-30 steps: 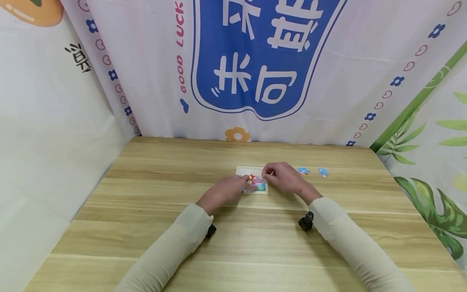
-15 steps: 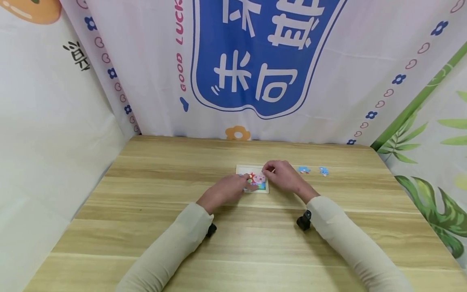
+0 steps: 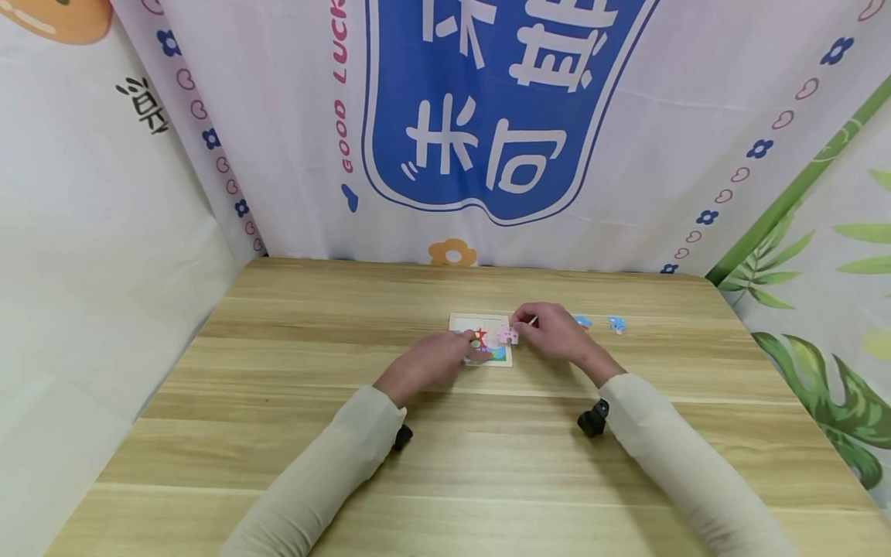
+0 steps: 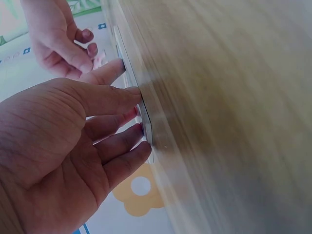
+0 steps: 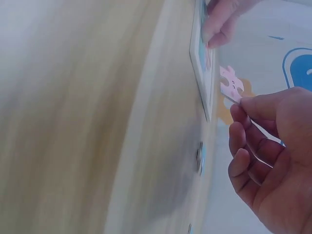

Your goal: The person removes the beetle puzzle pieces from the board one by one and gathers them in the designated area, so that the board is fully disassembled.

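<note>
I stand in the room and look at a person in pale sleeves point(image 3: 313, 480), whose two hands are busy above a wooden tabletop point(image 3: 452, 480). The right hand point(image 3: 557, 334) pinches a pink puzzle piece point(image 5: 230, 83) between the thumb and the index finger, while its other fingers are bent loosely beside. This piece is at the right side of a small puzzle tray point(image 3: 480, 322), and in the right wrist view it is held up, apart from the tray.

The tray lies flat on the tabletop and has a light-coloured rim. Its upper part shows a pale bottom; lower down there is a colourful picture with red, green and blue. The left hand point(image 3: 431, 360) covers the left part of this picture. Its fingers are relaxed and rest on the tray, and its thumb touches near the edge which is closer to the person.

To the right of the right hand, two blue pieces lie on the tabletop, apart from each other: one near the hand point(image 3: 582, 321), the other point(image 3: 616, 324) farther to the right. Behind the tabletop hangs a white cloth with a big blue panel point(image 3: 480, 186) and an orange flower point(image 3: 452, 252).
</note>
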A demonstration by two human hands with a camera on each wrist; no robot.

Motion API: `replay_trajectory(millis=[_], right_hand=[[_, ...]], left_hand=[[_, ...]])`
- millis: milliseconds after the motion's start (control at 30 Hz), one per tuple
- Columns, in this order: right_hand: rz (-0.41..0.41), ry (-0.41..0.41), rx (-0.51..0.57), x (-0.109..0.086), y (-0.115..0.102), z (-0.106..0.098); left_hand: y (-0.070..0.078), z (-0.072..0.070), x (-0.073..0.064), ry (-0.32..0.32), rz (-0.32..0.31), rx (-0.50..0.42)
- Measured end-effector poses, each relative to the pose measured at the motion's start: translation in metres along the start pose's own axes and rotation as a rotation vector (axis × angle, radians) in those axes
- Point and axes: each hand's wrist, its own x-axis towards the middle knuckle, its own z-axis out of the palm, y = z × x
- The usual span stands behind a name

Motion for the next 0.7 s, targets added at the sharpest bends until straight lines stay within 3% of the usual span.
replay_trajectory(millis=[233,367,700], right_hand=[[-0.031,0.004,-0.006,-0.019,0.021,-0.016],[-0.008,-0.007,-0.028,-0.031,0.033,-0.028],[0.043,-0.02,-0.055,-0.06,0.057,-0.058]], left_hand=[[0.0,0.001,0.0,0.016,0.031,0.025],[-0.001,0.002,0.0,0.03,0.049,0.032],[-0.001,0.001,-0.001,0.019,0.025,0.022]])
